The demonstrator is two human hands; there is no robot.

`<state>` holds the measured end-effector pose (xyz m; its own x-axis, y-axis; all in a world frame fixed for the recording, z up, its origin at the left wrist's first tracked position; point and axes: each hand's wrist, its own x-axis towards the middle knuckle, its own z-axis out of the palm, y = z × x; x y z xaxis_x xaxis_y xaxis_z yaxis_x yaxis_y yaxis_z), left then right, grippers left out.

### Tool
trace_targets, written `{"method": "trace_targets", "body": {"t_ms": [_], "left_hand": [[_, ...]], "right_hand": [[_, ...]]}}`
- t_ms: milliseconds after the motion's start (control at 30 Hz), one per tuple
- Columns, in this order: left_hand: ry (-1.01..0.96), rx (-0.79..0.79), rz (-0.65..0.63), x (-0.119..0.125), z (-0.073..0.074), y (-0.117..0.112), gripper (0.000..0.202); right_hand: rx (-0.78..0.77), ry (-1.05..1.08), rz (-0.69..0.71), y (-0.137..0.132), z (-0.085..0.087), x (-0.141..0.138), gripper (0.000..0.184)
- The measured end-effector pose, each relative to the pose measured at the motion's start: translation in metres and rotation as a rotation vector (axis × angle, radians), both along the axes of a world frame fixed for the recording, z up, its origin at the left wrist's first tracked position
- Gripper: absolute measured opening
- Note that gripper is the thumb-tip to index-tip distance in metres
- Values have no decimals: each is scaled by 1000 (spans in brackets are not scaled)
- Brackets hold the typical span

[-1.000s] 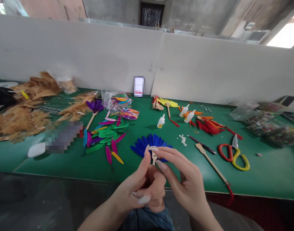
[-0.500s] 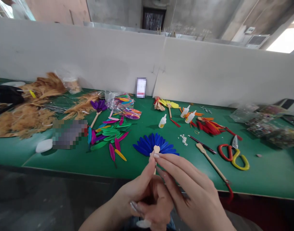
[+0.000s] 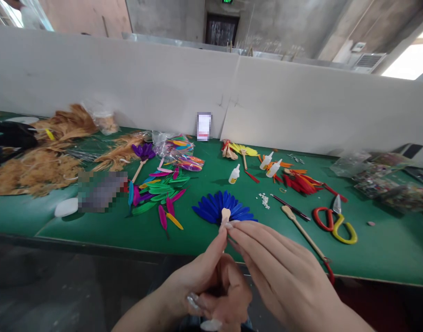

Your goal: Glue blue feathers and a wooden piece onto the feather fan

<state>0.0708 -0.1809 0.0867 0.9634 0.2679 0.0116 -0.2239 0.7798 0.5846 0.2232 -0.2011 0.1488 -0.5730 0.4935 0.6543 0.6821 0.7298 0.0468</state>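
A blue feather fan (image 3: 218,206) with a small wooden handle (image 3: 225,214) lies at the near edge of the green table (image 3: 93,228). My left hand (image 3: 206,281) is closed, its fingertips pinching the lower end of that wooden handle. My right hand (image 3: 287,274) reaches in from the right, fingers stretched and pressed together at the same spot, fingertips meeting the left hand's. What sits between the fingertips is too small to make out.
Loose coloured feathers (image 3: 159,191) lie left of the fan. Tan feather heaps (image 3: 34,161) fill the far left. Small glue bottles (image 3: 234,174), red-and-yellow scissors (image 3: 336,221), a wooden stick with a red tassel (image 3: 306,236) and red feathers (image 3: 301,180) are to the right. A white partition (image 3: 163,78) backs the table.
Both hands have sunk lower in view and drawn nearer to me. The wooden handle now shows above my fingertips, at the base of the blue fan. The view shifted slightly.
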Motion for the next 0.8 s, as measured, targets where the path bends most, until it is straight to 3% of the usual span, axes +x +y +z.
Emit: {"method": "trace_targets", "body": {"t_ms": [167,400,667,800], "left_hand": [[31,22,-39,3,-4,5,95],[34,17,15,5,-5,4,96],[-16,-42,-72,0,-16,7,88],[-37,-97,-86,-2,-12,8,83]], "right_hand": [[65,-66,-19,3,0,-3,34],[65,-110,-15,7,-4,-2,36],[35,-43,-42,11,-3,-6,29],[8,-12,-51,13,-3,-8,28]]}}
